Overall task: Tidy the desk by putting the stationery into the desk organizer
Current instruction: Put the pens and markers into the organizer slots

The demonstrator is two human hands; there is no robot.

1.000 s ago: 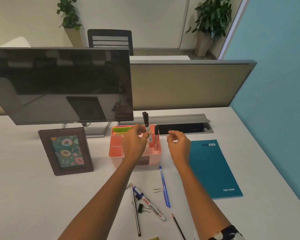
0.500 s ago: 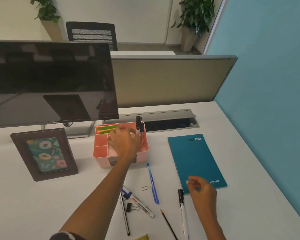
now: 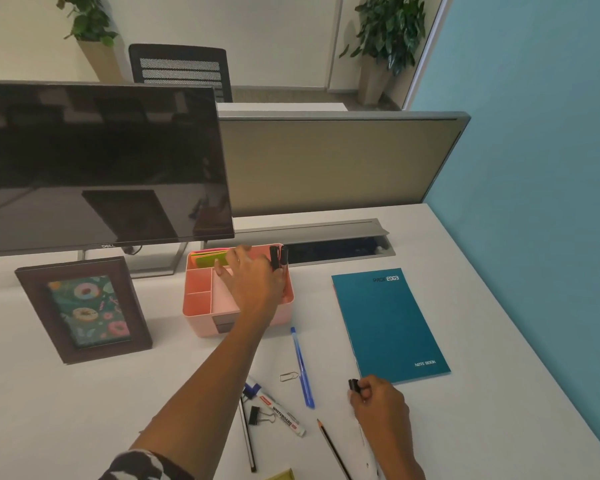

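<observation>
A pink desk organizer (image 3: 201, 299) stands in front of the monitor, with sticky notes at its back and two black-capped markers (image 3: 278, 258) upright in its right compartment. My left hand (image 3: 253, 282) hovers over the organizer with fingers spread and holds nothing. My right hand (image 3: 381, 407) grips a black-capped white pen (image 3: 354, 385) lying on the desk near the notebook's front corner. Loose on the desk lie a blue pen (image 3: 302, 368), a whiteboard marker (image 3: 278, 410), a paper clip (image 3: 289, 376), a binder clip (image 3: 258, 415) and two pencils (image 3: 333, 448).
A teal notebook (image 3: 388, 323) lies right of the organizer. A framed donut picture (image 3: 84, 310) stands to the left, a dark monitor (image 3: 97, 164) behind it. A grey cable tray (image 3: 326, 237) runs along the partition. A yellow-green object (image 3: 281, 476) peeks in at the bottom edge.
My left hand let go of the marker, which now stands in the organizer. My right hand dropped from beside the organizer to the near desk and closed on the black-capped white pen.
</observation>
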